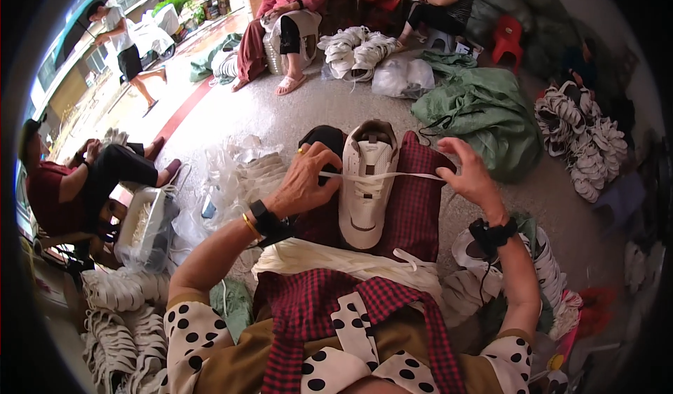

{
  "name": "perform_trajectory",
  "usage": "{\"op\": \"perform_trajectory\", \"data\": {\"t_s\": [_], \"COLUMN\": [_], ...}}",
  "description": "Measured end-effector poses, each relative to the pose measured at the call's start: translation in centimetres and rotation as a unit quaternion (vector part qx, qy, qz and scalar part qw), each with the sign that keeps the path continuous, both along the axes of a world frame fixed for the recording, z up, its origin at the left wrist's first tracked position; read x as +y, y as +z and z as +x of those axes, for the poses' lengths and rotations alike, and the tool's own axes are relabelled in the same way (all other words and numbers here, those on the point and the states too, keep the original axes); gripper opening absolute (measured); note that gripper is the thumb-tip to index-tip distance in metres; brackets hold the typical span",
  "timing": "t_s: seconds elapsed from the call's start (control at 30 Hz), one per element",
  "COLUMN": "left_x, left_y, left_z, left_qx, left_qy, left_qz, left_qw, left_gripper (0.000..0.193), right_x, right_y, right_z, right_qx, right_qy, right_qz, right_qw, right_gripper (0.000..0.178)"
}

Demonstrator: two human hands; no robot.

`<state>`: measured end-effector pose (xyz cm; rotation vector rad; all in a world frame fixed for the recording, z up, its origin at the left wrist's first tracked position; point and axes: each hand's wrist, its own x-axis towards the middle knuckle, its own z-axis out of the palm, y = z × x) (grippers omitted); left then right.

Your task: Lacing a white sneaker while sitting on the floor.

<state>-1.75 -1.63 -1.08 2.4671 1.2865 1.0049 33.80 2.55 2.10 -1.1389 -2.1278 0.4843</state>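
Note:
A cream-white sneaker rests between my knees on my lap, its toe toward me and its opening away from me. A white shoelace runs across its upper, pulled nearly straight between my hands. My left hand pinches one end on the shoe's left. To the right, my right hand holds the other end between thumb and finger. A bundle of cream laces lies over my lap, above a red-and-black checked cloth. Dark bands sit on both wrists.
Stacked shoe uppers lie at lower left, with more in clear plastic beside my left arm. A green sack sits ahead right, near a pile of shoe parts. A clear bin stands by a seated person. Others sit at the back.

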Motion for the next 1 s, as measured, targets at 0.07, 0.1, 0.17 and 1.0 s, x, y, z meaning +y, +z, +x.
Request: {"op": "perform_trajectory", "data": {"t_s": [0.07,0.1,0.17,1.0], "left_x": [-0.1,-0.2,0.1,4.3], "left_y": [-0.3,-0.2,0.1,2.1], "left_z": [0.2,0.2,0.6,-3.7], "left_qx": [0.024,0.053,0.044,0.187], "left_qy": [0.016,0.03,0.017,-0.139], "left_qz": [0.0,0.004,-0.002,0.118], "left_qw": [1.0,0.998,0.999,0.965], "left_gripper": [0.018,0.013,0.008,0.025], "right_x": [-0.6,-1.2,-1.2,-0.1], "right_y": [0.1,0.4,-0.5,-3.5], "right_z": [-2.4,-3.9,-5.6,-2.9], "right_qx": [-0.022,-0.058,-0.118,-0.145], "right_qy": [0.055,0.076,0.096,0.129], "right_qz": [0.067,0.075,0.103,0.243], "right_qw": [0.996,0.993,0.983,0.951], "right_gripper": [0.044,0.037,0.026,0.008]}}
